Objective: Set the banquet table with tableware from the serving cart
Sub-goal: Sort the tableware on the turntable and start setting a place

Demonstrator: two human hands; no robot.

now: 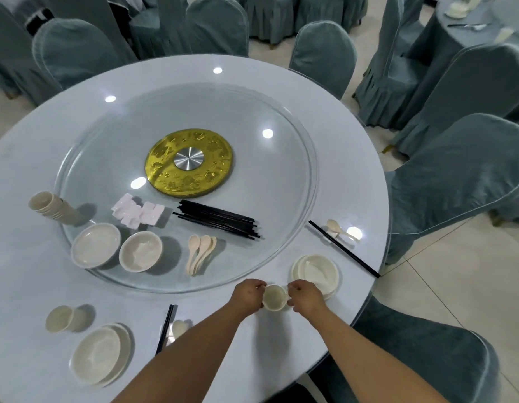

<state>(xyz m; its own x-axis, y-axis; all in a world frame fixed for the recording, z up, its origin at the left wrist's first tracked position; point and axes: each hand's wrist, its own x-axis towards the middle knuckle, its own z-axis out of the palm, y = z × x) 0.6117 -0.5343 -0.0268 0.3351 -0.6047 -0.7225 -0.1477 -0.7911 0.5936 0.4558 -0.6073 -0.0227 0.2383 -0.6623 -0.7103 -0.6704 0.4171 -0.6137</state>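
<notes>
A small cream cup (274, 297) stands on the round white table (339, 175), just left of a bowl on a plate (316, 274). My left hand (249, 295) grips its left side and my right hand (305, 296) grips its right side. On the glass turntable (252, 112) lie black chopsticks (217, 219), three cream spoons (200, 254), white rests (138, 214), a stack of cups (53, 207), a plate stack (96, 245) and a bowl stack (140, 251).
A second setting sits at the near left: cup (60, 318), bowl on plate (99, 354), chopsticks (164, 328). Chopsticks (344, 249) and a spoon (338, 229) lie at the right. Grey-green covered chairs (456, 181) ring the table.
</notes>
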